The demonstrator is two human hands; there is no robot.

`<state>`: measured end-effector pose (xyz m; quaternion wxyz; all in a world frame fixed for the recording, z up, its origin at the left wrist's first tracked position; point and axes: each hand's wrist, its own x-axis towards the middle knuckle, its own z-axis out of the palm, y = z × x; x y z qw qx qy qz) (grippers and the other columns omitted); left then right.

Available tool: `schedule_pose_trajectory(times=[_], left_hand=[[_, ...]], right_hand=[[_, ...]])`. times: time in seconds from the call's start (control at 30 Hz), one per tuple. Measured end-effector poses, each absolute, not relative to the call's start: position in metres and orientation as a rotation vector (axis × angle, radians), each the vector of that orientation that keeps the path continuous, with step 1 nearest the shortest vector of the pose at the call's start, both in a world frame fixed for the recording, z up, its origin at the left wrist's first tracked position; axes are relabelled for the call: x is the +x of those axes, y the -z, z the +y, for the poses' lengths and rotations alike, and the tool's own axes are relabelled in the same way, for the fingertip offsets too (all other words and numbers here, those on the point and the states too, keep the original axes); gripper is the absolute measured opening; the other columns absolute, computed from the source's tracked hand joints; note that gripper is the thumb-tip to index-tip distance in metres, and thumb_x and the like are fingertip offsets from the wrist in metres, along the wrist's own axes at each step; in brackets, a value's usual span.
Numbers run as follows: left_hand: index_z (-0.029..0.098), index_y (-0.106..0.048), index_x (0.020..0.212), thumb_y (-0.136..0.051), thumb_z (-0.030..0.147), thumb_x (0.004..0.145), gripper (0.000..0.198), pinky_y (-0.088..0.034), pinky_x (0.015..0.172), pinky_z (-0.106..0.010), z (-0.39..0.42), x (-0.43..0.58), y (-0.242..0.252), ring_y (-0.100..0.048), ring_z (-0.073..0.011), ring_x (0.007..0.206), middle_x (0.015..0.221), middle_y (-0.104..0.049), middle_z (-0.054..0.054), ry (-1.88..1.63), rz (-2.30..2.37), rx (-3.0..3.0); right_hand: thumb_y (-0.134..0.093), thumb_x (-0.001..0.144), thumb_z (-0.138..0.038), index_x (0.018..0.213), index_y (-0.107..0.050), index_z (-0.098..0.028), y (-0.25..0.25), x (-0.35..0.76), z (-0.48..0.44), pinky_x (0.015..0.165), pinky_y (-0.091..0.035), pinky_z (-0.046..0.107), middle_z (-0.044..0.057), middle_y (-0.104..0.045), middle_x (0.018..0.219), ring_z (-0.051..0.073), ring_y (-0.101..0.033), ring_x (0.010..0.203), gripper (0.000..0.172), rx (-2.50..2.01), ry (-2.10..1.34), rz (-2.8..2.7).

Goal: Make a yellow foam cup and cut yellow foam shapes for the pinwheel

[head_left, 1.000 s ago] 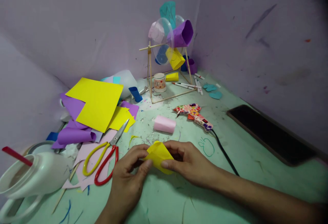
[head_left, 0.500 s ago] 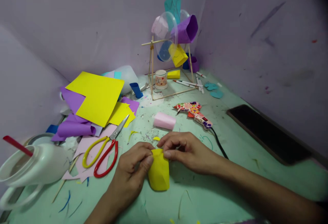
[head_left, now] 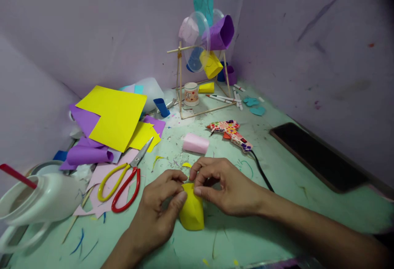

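A small yellow paper tube (head_left: 192, 211), somewhat flattened, stands or leans on the table between my hands. My left hand (head_left: 166, 203) grips its upper left edge, thumb on the near face. At its top right edge, my right hand (head_left: 218, 185) pinches the paper between thumb and fingers. Beyond my hands lies a pink paper tube (head_left: 195, 143) on its side. A flower-patterned glue gun (head_left: 232, 133) rests to its right, cord trailing toward my right forearm. Scissors (head_left: 127, 180) with one yellow and one red handle lie left of my left hand.
Yellow paper sheets (head_left: 115, 115) and purple paper (head_left: 89, 154) pile up at left, near a white mug (head_left: 58, 197) with a red straw. A stick frame (head_left: 181, 84) carries a wheel with coloured paper cups (head_left: 220, 35) at the back. A phone (head_left: 317, 154) lies right.
The view has shifted slightly. Both hands stay on the yellow paper tube, and its top looks a little lower between my fingers. Nothing has been let go.
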<state>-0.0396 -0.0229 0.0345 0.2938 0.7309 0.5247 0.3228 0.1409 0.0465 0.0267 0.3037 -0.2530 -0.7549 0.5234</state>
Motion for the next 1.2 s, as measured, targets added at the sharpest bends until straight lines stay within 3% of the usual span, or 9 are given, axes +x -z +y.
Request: schedule_pose_trajectory(times=[0.4, 0.77, 1.2], left_hand=[[0.016, -0.058, 0.067, -0.05, 0.016, 0.084, 0.018, -0.046, 0.074, -0.022, -0.0219, -0.0363, -0.0345, -0.06, -0.0145, 0.087, 0.091, -0.06, -0.006, -0.917, 1.429, 1.964], [0.017, -0.059, 0.067, -0.051, 0.016, 0.083, 0.018, -0.047, 0.073, -0.023, -0.0231, -0.036, -0.0338, -0.062, -0.015, 0.085, 0.091, -0.061, -0.006, -0.952, 1.464, 1.989], [0.017, -0.059, 0.064, -0.052, 0.017, 0.083, 0.02, -0.046, 0.072, -0.024, -0.0237, -0.033, -0.0342, -0.061, -0.0152, 0.084, 0.09, -0.06, -0.006, -0.961, 1.475, 1.947]], right_hand=[[-0.056, 0.075, 0.001, 0.075, -0.069, -0.008, -0.0276, 0.1412, 0.0457, 0.072, -0.049, 0.026, 0.009, -0.068, 0.082, 0.015, -0.062, 0.078, 0.016, -0.52, -1.294, -2.06], [-0.058, 0.074, -0.001, 0.069, -0.068, -0.013, -0.0277, 0.1403, 0.045, 0.063, -0.047, 0.022, 0.004, -0.066, 0.073, 0.012, -0.06, 0.069, 0.016, -0.591, -1.315, -2.082], [-0.057, 0.077, -0.004, 0.072, -0.068, -0.011, -0.0264, 0.1401, 0.0464, 0.066, -0.048, 0.024, 0.006, -0.066, 0.075, 0.014, -0.06, 0.071, 0.014, -0.498, -1.312, -2.081]])
